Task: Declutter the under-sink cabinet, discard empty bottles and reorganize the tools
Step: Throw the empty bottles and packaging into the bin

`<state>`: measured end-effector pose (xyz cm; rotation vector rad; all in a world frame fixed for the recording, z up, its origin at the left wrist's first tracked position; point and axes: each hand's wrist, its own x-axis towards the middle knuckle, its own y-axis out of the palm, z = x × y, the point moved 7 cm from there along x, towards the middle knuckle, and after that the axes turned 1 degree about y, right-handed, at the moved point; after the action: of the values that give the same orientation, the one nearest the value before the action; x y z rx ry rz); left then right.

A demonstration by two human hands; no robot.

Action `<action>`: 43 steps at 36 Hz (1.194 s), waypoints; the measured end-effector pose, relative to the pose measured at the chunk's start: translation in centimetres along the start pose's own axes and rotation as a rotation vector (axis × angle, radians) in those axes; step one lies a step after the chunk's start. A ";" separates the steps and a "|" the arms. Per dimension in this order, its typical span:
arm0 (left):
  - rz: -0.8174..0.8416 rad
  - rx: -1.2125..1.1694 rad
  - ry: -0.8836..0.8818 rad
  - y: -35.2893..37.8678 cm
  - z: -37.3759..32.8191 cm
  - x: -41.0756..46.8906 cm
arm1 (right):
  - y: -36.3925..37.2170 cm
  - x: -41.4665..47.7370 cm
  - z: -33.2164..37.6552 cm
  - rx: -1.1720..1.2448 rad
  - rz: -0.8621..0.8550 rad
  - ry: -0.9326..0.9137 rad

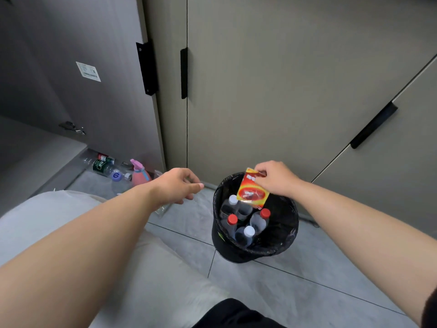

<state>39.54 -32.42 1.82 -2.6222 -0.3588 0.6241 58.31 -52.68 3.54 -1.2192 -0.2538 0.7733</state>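
1. Head view: your right grip [276, 178] pinches a red-yellow packet [252, 192] just above the black bin [227, 252].
2. Capped bottles [258, 223] stand inside the bin.
3. Your left grip [177, 185] hovers left of the bin, fingers relaxed, holding nothing.

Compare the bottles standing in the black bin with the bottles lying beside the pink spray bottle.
The binned bottles stand upright in the black bin, caps up; the lying bottles rest on their sides beside the pink spray bottle. The binned bottles show red or white caps and no labels from here; the lying bottles show green and red labels. Both sets are clear plastic.
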 end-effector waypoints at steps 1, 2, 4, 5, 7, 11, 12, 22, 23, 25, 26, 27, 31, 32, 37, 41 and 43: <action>0.015 0.017 -0.008 0.2 0.1 0.0 | 1.0 -0.1 -0.6 -0.053 0.035 0.024; 0.029 0.031 -0.012 0.3 0.1 0.0 | 1.9 -0.3 -1.1 -0.095 0.065 0.047; 0.044 0.039 -0.013 0.5 -0.1 -0.1 | 3.9 -0.6 -1.6 -0.155 0.098 0.086; 0.047 0.037 -0.013 0.5 -0.2 -0.2 | 4.9 -0.8 -1.8 -0.177 0.112 0.105; 0.046 0.033 -0.017 0.4 -0.4 -0.3 | 7.1 -1.3 -2.0 -0.200 0.159 0.141; 0.033 0.035 -0.025 0.1 -0.4 -0.3 | 9.7 -1.6 -2.5 -0.197 0.192 0.191; 0.026 0.036 -0.024 0.1 -0.3 -0.2 | 9.7 -1.5 -2.4 -0.196 0.179 0.194; 0.030 0.204 -0.046 -5.5 -1.2 -0.6 | 4.0 1.9 8.2 0.049 0.013 -0.129; 0.031 0.216 -0.048 -7.1 -1.2 -0.8 | 3.8 2.3 10.0 0.088 0.018 -0.177; -0.022 0.275 -0.051 -10.9 -0.5 -1.4 | 3.9 3.1 14.0 0.141 0.037 -0.268; -0.073 0.306 -0.058 -12.9 0.1 -1.6 | 4.1 3.6 16.0 0.158 0.054 -0.306; -0.131 0.324 -0.074 -15.0 1.2 -1.9 | 4.5 4.2 18.0 0.167 0.075 -0.340; -0.362 0.315 -0.200 -21.8 7.7 -3.6 | 7.1 6.7 25.6 0.154 0.165 -0.462; -0.414 0.306 -0.231 -23.0 9.8 -4.0 | 8.1 7.5 27.3 0.143 0.191 -0.483; -0.555 0.099 -0.383 -25.5 20.6 -4.8 | 14.5 13.3 35.1 0.007 0.318 -0.542; -0.568 -0.254 -0.464 -25.1 28.1 -4.4 | 21.6 19.5 40.3 -0.115 0.433 -0.492; -0.612 -0.447 -0.504 -24.6 31.3 -4.2 | 25.7 22.4 42.2 -0.191 0.500 -0.454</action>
<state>17.27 -1.66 -10.82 -2.4809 -1.5324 1.0585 40.57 -3.21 -9.81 -1.2922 -0.4070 1.4924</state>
